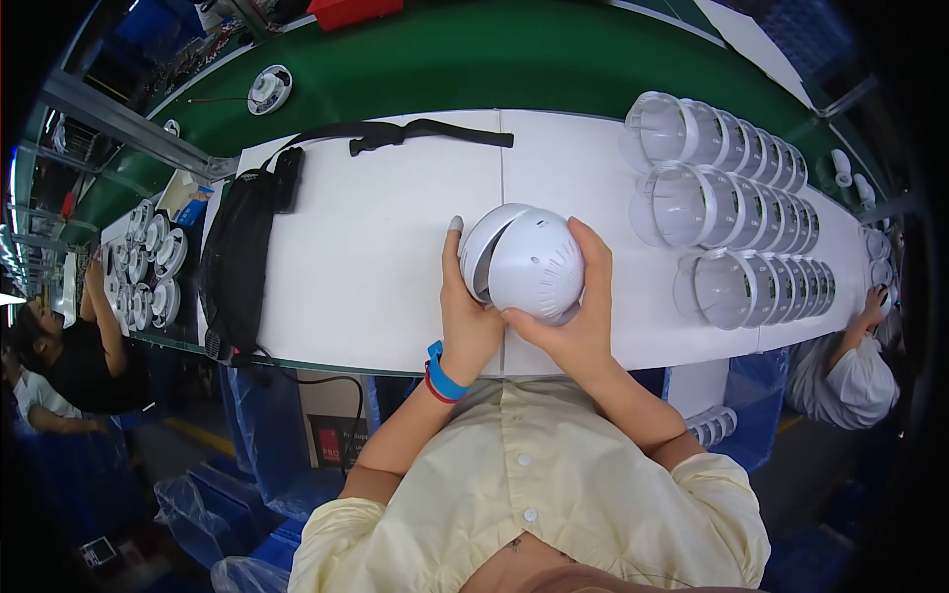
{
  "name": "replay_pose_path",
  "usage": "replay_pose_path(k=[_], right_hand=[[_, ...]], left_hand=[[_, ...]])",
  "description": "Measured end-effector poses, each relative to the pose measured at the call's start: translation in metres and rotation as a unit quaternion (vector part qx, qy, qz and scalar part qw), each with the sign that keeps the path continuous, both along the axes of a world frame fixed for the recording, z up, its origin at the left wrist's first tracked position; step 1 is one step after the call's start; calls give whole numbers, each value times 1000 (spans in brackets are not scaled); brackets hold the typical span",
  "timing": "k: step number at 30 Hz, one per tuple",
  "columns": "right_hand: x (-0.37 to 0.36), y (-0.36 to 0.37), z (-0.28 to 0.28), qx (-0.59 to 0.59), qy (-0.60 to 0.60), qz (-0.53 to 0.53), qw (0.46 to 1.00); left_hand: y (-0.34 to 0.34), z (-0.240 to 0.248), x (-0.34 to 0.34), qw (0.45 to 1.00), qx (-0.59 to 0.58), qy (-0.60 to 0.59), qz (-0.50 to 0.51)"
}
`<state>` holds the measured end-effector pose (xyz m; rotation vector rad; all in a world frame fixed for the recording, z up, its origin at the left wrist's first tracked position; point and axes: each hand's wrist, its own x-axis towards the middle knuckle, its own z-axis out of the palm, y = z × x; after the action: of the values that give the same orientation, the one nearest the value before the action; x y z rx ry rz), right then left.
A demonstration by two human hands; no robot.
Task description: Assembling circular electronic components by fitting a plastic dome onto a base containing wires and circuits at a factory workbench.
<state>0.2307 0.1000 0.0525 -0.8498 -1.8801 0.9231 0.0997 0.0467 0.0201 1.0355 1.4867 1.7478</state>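
Over the middle of the white table (386,237), two white rounded plastic shells sit tilted against each other, with a dark gap between them. My left hand (469,321) curls round the left shell (484,240), its thumb side toward the front and a grey covering on one fingertip. My right hand (585,331) grips the right shell (539,265), a dome with rows of slots and a small hole, from its right side, thumb along the lower edge. What lies inside the shells is hidden.
Three rows of nested clear plastic cups (727,287) lie at the right. A black bag (237,262) and strap (425,128) lie left and far. Behind runs a green belt (445,69) with a round white part (269,89). White assemblies (166,301) stand far left; people work at both sides.
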Motion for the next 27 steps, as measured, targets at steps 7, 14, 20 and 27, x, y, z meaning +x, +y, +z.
replay_pose_path(k=[7, 14, 20, 27], right_hand=[[6, 12, -11, -20, 25, 28, 999], [-17, 1, -45, 121, 96, 46, 987], [-23, 16, -25, 24, 84, 96, 992], [-25, 22, 11, -85, 66, 144, 984]], left_hand=[[-8, 15, -14, 972, 28, -110, -203], [-1, 20, -6, 930, 56, -328, -158], [3, 40, -10, 941, -19, -329, -72], [1, 42, -9, 946, 27, -315, -67]])
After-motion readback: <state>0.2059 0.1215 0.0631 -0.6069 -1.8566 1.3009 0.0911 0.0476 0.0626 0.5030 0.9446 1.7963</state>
